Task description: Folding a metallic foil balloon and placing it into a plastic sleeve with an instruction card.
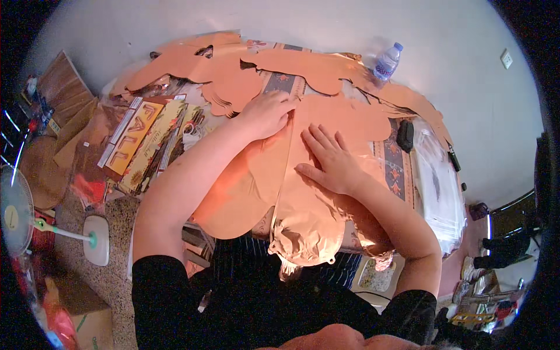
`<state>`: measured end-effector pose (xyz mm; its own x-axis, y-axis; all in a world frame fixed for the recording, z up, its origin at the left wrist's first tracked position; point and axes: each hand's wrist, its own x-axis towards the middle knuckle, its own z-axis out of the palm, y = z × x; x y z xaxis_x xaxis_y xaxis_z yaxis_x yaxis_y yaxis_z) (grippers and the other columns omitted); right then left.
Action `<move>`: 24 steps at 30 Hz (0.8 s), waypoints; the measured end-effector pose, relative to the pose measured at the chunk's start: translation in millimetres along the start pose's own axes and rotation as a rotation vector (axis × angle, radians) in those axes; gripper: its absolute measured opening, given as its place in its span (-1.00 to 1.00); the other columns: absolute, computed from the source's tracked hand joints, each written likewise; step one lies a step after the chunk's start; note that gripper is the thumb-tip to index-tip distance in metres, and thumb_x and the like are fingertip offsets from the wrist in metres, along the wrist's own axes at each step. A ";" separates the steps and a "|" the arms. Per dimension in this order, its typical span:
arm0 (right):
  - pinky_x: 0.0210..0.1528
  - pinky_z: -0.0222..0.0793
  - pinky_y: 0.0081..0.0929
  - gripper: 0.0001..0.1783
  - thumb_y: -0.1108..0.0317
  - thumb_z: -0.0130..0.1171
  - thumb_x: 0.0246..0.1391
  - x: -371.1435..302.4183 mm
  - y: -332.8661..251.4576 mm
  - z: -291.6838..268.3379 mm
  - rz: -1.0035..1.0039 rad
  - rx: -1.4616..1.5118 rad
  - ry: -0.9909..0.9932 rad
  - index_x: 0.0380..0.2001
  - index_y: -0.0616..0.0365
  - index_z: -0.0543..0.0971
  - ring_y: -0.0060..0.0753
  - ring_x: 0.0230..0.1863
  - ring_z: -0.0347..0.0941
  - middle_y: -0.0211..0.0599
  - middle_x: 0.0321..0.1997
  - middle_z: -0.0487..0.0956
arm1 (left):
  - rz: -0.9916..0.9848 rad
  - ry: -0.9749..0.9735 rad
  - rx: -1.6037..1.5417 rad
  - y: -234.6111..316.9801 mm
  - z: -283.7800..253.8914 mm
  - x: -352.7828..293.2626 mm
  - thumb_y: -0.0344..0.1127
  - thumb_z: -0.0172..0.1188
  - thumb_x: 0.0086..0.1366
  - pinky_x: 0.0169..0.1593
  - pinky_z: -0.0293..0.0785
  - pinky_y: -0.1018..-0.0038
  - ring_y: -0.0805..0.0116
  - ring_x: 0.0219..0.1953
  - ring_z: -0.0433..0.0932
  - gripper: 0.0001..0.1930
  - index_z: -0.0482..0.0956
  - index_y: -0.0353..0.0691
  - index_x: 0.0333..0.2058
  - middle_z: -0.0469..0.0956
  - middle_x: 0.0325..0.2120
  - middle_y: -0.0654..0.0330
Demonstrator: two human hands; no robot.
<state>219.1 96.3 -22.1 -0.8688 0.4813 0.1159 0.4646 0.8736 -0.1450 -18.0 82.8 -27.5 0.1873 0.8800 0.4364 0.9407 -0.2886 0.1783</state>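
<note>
A flat, uninflated orange-gold foil balloon [315, 219] lies across the near middle of the table, its crumpled, shiny end with small holed tabs overhanging the front edge. My right hand [332, 162] rests on it, palm down with fingers spread. My left hand [267, 115] is at the far end of a long straight edge in the foil, fingers curled and seeming to pinch that edge; the fingertips are partly hidden. Under my left forearm, another rounded orange foil piece [233, 204] spreads toward me.
More flat orange foil shapes [297, 63] lie along the table's far side. A water bottle [388, 62] stands at the back right, near a black object [405, 135] and clear plastic bags [434, 186]. Printed packages [140, 137] are piled left. A white fan [96, 240] is beside the table.
</note>
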 end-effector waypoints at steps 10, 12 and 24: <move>0.41 -0.30 0.06 -0.11 -0.20 -0.01 0.12 0.8 1.8 4.1 -0.014 -0.012 0.026 0.33 0.18 0.09 0.04 0.46 -0.17 0.02 0.42 0.04 | 0.135 0.062 -0.003 -5.7 3.6 -5.2 -0.40 0.03 0.18 0.04 0.40 0.19 0.05 -0.04 0.45 -0.72 0.51 -0.19 -0.11 0.53 -0.17 0.14; 0.40 -0.29 0.06 -0.11 -0.20 -0.02 0.12 0.3 1.7 3.7 -0.014 -0.019 0.032 0.33 0.18 0.09 0.04 0.46 -0.16 0.01 0.42 0.04 | 0.144 0.071 0.007 -3.9 1.6 -5.1 -0.40 0.03 0.18 0.06 0.39 0.18 0.04 -0.04 0.45 -0.72 0.50 -0.19 -0.11 0.53 -0.15 0.13; 0.39 -0.26 0.12 -0.11 -0.22 -0.03 0.11 -1.8 -2.7 8.1 -0.007 -0.050 0.063 0.33 0.17 0.09 0.09 0.44 -0.13 0.02 0.42 0.04 | 0.110 0.014 -0.012 -0.7 -4.0 -4.4 -0.39 0.01 0.20 0.20 0.29 0.19 0.07 -0.01 0.45 -0.72 0.52 -0.20 -0.11 0.55 -0.17 0.10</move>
<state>217.9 92.5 -29.8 -0.8604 0.4774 0.1786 0.4680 0.8787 -0.0944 -20.7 77.7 -26.0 0.2850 0.8376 0.4660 0.9113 -0.3875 0.1391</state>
